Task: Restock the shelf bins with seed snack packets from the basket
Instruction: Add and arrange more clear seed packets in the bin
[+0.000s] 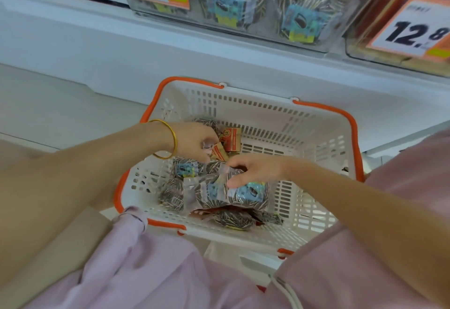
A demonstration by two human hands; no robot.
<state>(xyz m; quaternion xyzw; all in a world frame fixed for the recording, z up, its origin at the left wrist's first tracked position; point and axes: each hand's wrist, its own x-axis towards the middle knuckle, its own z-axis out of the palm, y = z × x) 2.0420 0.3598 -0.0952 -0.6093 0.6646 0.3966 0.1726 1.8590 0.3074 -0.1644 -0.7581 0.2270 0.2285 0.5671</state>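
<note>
Seed packet (233,194) lies crosswise in the basket (243,104), gripped at its top by my right hand (253,169); my left hand (192,141) curls at brown packets (231,139) just beyond, hold unclear. Shelf bins (243,4) wait straight above.

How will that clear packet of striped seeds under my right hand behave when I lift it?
The clear plastic packet of striped seeds probably sags floppily: its film is crumpled where the right hand grips it. Glossy film suggests slipperiness. Loose seeds inside likely shift.
</note>
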